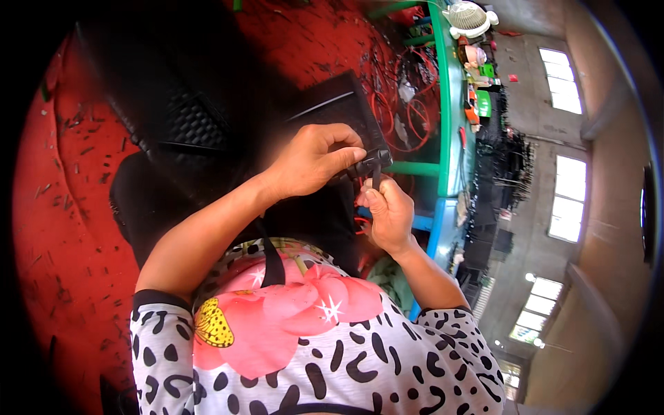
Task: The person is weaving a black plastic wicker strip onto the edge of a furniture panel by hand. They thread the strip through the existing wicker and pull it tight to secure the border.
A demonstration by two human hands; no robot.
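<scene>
My left hand (pixel 311 160) pinches a small black piece that looks like a buckle (pixel 374 161) between thumb and bent fingers. Just below it, my right hand (pixel 389 211) is closed, its thumb and fingers gripping a short black strap (pixel 376 178) that runs up to the buckle. Both hands are close together in front of my lap. Another black strap (pixel 272 261) hangs down over my patterned shirt; where it leads is hidden behind my left forearm. Beyond my left hand is a dark flat-sided black object (pixel 332 104), partly in shadow.
A large black item with a woven-textured panel (pixel 197 119) fills the upper left. The red floor (pixel 76 277) is littered with small dark scraps. On the right runs a green-edged workbench (pixel 445 104) carrying a white fan (pixel 469 19) and piles of black parts (pixel 512 166).
</scene>
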